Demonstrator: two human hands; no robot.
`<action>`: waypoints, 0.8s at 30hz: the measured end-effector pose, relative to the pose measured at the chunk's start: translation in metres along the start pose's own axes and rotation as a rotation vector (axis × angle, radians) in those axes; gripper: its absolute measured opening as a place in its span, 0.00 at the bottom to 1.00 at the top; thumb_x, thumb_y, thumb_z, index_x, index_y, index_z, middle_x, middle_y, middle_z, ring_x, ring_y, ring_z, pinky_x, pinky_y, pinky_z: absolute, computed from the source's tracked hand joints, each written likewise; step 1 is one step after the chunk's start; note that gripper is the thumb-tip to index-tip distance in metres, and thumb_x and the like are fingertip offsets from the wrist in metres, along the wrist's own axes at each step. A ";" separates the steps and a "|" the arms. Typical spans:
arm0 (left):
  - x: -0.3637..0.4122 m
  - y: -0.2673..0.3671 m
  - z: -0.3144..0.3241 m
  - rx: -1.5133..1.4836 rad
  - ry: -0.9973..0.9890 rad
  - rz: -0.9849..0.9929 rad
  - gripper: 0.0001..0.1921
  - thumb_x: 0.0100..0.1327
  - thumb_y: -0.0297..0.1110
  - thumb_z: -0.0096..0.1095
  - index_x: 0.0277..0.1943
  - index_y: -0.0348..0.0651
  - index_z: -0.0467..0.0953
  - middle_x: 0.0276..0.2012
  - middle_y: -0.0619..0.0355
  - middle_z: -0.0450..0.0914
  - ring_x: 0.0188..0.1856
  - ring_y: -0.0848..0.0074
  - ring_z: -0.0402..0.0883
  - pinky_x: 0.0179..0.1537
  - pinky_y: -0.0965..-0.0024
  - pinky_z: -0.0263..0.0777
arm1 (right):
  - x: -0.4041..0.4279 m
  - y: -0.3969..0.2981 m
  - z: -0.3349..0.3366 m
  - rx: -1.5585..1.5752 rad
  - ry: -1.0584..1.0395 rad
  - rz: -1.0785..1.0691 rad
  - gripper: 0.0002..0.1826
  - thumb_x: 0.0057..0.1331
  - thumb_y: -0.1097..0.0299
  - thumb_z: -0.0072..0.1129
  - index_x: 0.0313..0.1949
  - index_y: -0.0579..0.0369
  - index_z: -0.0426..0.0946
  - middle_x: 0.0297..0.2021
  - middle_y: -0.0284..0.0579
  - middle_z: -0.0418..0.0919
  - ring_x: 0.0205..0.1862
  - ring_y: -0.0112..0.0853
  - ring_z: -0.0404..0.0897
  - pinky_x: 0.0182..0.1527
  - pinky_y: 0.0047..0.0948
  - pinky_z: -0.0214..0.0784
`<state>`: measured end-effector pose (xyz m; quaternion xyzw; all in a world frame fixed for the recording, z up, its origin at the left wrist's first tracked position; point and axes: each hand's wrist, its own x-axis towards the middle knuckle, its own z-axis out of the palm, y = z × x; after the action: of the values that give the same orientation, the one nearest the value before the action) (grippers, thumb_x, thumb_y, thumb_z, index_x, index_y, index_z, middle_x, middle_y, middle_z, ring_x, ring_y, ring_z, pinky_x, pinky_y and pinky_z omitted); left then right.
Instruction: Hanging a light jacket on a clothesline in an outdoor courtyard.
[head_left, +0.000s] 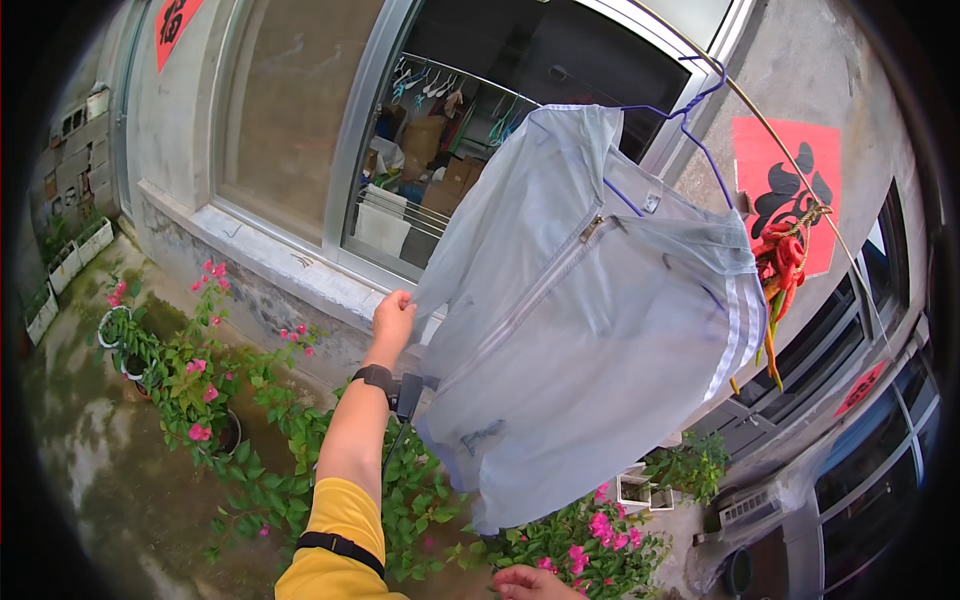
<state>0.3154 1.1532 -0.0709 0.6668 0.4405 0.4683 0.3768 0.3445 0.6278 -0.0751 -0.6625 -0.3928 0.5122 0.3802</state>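
Note:
A thin, pale grey zip-up jacket with white stripes hangs in front of me on a purple wire hanger. The hanger's hook is over a thin line. My left hand pinches the jacket's left edge, with the thumb on top. Near the collar, the metal zipper pull is visible. Low in the picture, my right hand is cut off by the bottom rim, below the jacket's hem and apart from it; its fingers look curled, and its palm is hidden.
A window with a stone sill stands behind the jacket. Red chilli-shaped ornaments hang from the line at right. Potted bougainvillea spreads below on the left, with more pink flowers beneath the hem.

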 end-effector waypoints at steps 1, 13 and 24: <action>-0.014 0.002 -0.005 -0.084 0.037 0.007 0.12 0.52 0.28 0.63 0.41 0.40 0.74 0.32 0.54 0.77 0.35 0.65 0.76 0.38 0.66 0.70 | 0.005 -0.009 0.002 -0.045 -0.021 -0.005 0.13 0.65 0.69 0.55 0.48 0.56 0.70 0.29 0.34 0.74 0.28 0.19 0.71 0.31 0.21 0.65; -0.181 0.071 -0.128 0.163 0.129 0.610 0.13 0.48 0.31 0.69 0.34 0.40 0.72 0.46 0.51 0.68 0.48 0.61 0.69 0.38 0.66 0.69 | 0.169 -0.181 0.044 0.002 0.316 -0.552 0.17 0.63 0.70 0.57 0.51 0.57 0.67 0.45 0.37 0.72 0.44 0.22 0.73 0.42 0.20 0.67; -0.193 0.032 -0.174 -0.410 -0.239 -0.011 0.18 0.54 0.25 0.64 0.47 0.36 0.70 0.35 0.58 0.77 0.34 0.81 0.75 0.34 0.77 0.69 | 0.220 -0.190 0.073 0.149 0.059 -0.497 0.15 0.61 0.68 0.59 0.45 0.60 0.71 0.37 0.40 0.76 0.34 0.24 0.74 0.35 0.23 0.69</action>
<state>0.1233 0.9771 -0.0501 0.6245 0.2921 0.4638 0.5564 0.2847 0.9116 -0.0004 -0.5303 -0.4935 0.4110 0.5535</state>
